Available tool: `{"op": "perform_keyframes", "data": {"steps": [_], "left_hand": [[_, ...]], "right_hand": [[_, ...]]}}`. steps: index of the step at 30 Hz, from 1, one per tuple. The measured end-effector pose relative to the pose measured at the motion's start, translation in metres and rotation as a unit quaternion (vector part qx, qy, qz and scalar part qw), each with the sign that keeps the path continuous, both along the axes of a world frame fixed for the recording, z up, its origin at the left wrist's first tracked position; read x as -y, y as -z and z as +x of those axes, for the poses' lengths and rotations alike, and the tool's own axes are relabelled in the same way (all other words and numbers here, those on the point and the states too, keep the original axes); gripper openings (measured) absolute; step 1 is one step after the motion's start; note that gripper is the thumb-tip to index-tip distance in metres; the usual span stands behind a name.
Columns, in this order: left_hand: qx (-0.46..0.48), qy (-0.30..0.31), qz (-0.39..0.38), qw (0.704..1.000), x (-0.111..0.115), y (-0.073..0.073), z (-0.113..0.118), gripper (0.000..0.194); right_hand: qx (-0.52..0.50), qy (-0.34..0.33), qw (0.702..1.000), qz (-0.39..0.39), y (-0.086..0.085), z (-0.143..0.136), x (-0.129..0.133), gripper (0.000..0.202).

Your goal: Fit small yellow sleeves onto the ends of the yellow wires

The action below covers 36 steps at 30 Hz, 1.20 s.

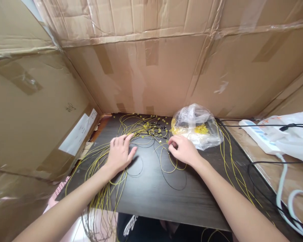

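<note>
My left hand [118, 153] rests over a bundle of thin yellow wires [104, 198], fingers spread and thumb apart, holding nothing. The wires run past it toward the table's front edge. My right hand [183, 148] is closed, with thumb and fingertips together at the end of a looped yellow wire [164, 169]. Its fingers partly hide that end. Black wire tips [161, 130] lie clustered between and beyond the hands, with small yellow pieces [163, 119] scattered around them. Behind my right hand sits a clear plastic bag [192, 116] holding more yellow pieces [201, 129].
Cardboard walls [136, 74] enclose the dark table [151, 201] at the back and sides. More yellow wires [228, 148] hang along the right side. A white power strip [261, 136] with cables and a white bag [293, 131] lie further right.
</note>
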<state>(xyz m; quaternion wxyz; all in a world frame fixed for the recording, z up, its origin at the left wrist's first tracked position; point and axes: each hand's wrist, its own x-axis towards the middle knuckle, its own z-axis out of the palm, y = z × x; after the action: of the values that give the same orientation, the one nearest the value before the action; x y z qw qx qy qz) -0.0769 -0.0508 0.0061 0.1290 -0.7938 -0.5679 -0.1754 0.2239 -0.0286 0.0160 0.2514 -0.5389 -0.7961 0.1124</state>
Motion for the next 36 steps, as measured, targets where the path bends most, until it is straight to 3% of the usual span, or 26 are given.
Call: {"op": "perform_keyframes", "data": {"steps": [3,6,9,13,16,19,21,26,36], "left_hand": [[-0.003,0.096,-0.019,0.995,-0.009,-0.005,0.028,0.052],[-0.014,0.135,-0.034,0.99,-0.015,-0.017,0.06,0.042],[-0.047,0.103,-0.077,0.991,-0.018,-0.037,0.081,0.04],[-0.058,0.03,-0.146,0.987,-0.022,-0.055,0.085,0.035],[0.025,0.094,-0.148,0.984,-0.027,-0.047,0.082,0.026],[0.105,0.201,-0.14,0.964,-0.032,-0.027,0.083,0.026],[0.113,0.231,-0.131,0.957,-0.034,-0.014,0.085,0.025],[0.095,0.254,-0.115,0.956,-0.036,0.003,0.086,0.028],[0.094,0.276,-0.109,0.95,-0.04,0.006,0.084,0.024]], "right_hand": [[0.053,-0.019,0.998,-0.004,-0.005,0.0,0.006,0.006],[0.102,-0.038,0.994,0.014,-0.007,0.001,0.011,0.007],[0.134,-0.047,0.99,0.022,-0.006,-0.001,0.012,0.009],[0.152,-0.029,0.988,0.016,-0.003,-0.006,0.011,0.011],[0.152,-0.025,0.988,0.028,0.0,-0.009,0.011,0.011],[0.141,-0.039,0.988,0.04,0.001,-0.008,0.011,0.01],[0.13,-0.039,0.99,0.035,0.001,-0.005,0.011,0.007],[0.113,-0.039,0.993,0.008,-0.004,0.002,0.01,0.004],[0.039,-0.086,0.995,0.016,0.004,-0.005,0.011,0.009]]}}
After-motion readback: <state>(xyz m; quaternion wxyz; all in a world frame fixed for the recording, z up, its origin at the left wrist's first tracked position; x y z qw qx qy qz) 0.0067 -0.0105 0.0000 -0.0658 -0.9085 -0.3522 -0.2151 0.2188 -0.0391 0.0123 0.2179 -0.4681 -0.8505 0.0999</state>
